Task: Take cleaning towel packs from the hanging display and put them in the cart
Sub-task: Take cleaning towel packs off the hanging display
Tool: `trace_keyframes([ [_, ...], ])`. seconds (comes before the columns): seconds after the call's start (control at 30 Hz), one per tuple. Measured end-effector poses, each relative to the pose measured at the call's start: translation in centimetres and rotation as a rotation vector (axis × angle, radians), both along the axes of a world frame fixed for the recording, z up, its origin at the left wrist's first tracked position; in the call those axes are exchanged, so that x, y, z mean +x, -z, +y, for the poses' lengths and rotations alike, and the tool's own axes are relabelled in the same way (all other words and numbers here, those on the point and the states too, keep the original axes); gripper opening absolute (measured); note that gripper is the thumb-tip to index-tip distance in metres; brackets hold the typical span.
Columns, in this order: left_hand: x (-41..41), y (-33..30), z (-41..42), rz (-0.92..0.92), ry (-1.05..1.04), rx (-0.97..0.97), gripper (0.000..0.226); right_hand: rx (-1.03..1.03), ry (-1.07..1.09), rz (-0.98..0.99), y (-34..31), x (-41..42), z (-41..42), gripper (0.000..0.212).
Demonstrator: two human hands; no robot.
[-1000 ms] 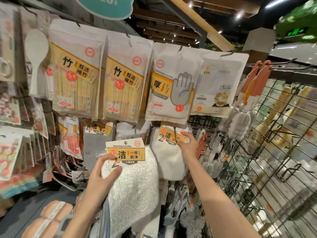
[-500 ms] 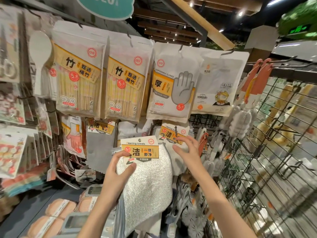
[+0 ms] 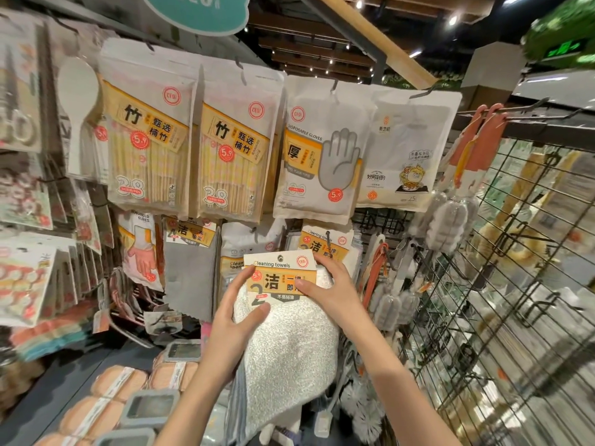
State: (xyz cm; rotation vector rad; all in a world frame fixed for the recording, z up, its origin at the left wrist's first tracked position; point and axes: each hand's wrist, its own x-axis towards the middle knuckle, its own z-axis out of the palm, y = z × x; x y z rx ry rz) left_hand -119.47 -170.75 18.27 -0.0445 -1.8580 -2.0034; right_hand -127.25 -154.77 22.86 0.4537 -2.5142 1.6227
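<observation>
Both hands hold one cleaning towel pack (image 3: pixel 283 323) in front of the hanging display: the left hand (image 3: pixel 235 320) curls round its white cloth from the left, and the right hand (image 3: pixel 331 291) pinches the orange-and-white header card, likely to steady a floppy thing before it goes down to the cart, which is out of view. Behind it one more matching towel pack (image 3: pixel 325 244) hangs on its hook, perhaps with others stacked unseen behind; above hang two bamboo chopstick packs (image 3: pixel 145 149) and one disposable gloves pack (image 3: pixel 318 156), beside the wire rack (image 3: pixel 515 284) on the right.
</observation>
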Motion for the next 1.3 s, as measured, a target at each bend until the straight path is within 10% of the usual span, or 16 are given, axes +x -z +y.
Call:
trace_keyframes([
  [1.3,-0.1,0.3,1.0,-0.107,0.030,0.040,0.041,-0.216,0.071,-0.074,0.4,0.9,2.4,0.032],
])
